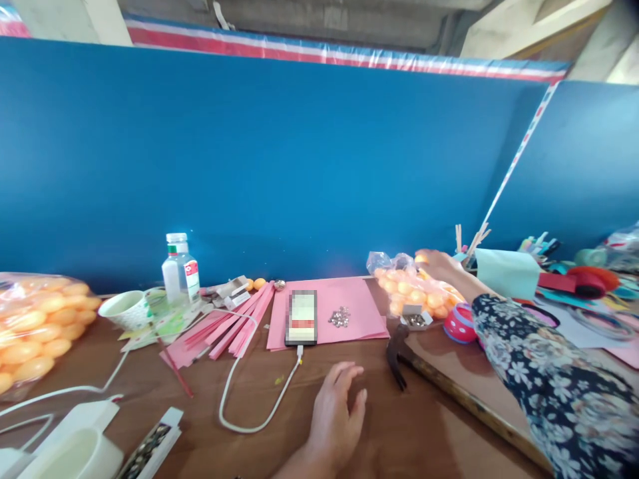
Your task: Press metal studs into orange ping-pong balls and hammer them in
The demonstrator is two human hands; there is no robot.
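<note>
My left hand (340, 407) rests low over the brown table, fingers spread apart and holding nothing. It is nearest to the white cable of the phone (301, 318), which lies on pink paper (279, 326). On the same paper sits a small pile of shiny metal pieces (340, 317). My right hand (442, 265), beyond a floral sleeve, reaches to the top of a clear plastic bag of orange balls (407, 289). Its fingers are closed around an orange ball (423, 257), partly hidden by them. A hammer (439, 379) with a wooden handle lies between my two arms.
An orange-ball bag (42, 326), a paper cup (122, 309) and a plastic bottle (180, 269) stand left. Pink strips (244, 326) lie near the phone. A small box of metal pieces (416, 318) and a pink cup (459, 324) are right. A blue partition (299, 159) rises behind.
</note>
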